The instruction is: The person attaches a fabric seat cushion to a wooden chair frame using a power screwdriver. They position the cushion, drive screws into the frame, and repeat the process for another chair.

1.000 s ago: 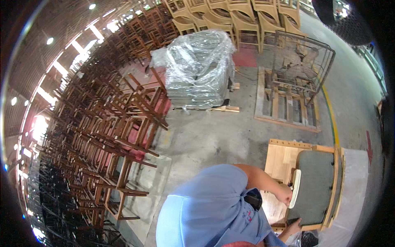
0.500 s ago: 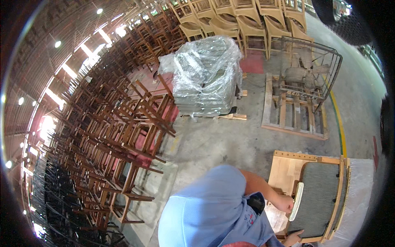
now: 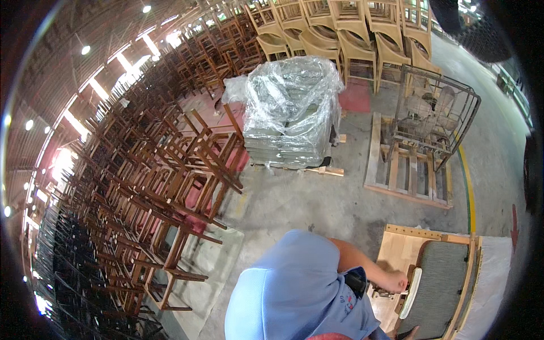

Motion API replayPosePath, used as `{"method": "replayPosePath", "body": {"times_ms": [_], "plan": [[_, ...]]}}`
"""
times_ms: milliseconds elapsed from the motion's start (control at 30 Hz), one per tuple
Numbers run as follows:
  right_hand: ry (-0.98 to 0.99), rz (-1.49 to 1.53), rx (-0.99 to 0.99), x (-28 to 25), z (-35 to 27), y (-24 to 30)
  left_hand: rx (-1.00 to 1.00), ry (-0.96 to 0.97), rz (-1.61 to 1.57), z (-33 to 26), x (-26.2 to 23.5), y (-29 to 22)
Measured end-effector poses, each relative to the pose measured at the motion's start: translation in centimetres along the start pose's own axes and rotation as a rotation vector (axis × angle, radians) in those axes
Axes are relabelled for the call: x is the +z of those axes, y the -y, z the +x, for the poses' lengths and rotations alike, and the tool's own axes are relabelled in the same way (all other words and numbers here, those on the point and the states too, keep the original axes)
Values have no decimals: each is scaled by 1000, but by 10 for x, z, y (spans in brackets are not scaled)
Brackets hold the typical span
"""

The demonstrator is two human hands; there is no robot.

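A grey upholstered panel (image 3: 439, 283) lies on a wooden bench (image 3: 401, 247) at the lower right. A curved off-white strip (image 3: 411, 293) runs along its left edge. Closed fingers make up my left hand (image 3: 395, 281), beside the strip's upper part. Below that hand a small dark-and-light metallic piece (image 3: 383, 293) shows, its kind unclear; what the fist holds is hidden. At the panel's lower edge, only stretched fingers of my right hand (image 3: 409, 333) show; the rest is cut off or covered by my blue shirt.
Brown wooden chair frames (image 3: 192, 187) are stacked on the left. Ahead stand a plastic-wrapped stack (image 3: 292, 127) and pale wooden chairs (image 3: 357, 48). A caged fan (image 3: 433, 116) stands on a pallet (image 3: 411, 175) beyond the bench. White sheeting (image 3: 496, 272) covers the area right of the panel.
The whole view has shifted, so the bench sits lower. My left hand has moved farther up along the strip, exposing the metallic piece. Less of my right hand shows now.
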State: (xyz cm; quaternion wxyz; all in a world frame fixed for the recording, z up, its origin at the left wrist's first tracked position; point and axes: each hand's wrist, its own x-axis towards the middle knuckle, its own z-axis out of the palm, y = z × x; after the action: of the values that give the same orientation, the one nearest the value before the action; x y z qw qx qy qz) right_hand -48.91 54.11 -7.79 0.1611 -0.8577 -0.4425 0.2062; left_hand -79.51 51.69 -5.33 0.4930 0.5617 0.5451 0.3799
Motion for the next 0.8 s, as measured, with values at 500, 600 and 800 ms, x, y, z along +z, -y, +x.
{"method": "replayPosePath", "body": {"times_ms": [500, 600, 800], "plan": [[309, 305, 99, -21, 20, -31, -544, -153, -175, 134, -50, -59], [518, 291, 33, -29, 14, -25, -500, -573, 40, 120, -25, 35], [646, 480, 77, -44, 33, -49, -589, -534, -137, 150, -28, -43]]}}
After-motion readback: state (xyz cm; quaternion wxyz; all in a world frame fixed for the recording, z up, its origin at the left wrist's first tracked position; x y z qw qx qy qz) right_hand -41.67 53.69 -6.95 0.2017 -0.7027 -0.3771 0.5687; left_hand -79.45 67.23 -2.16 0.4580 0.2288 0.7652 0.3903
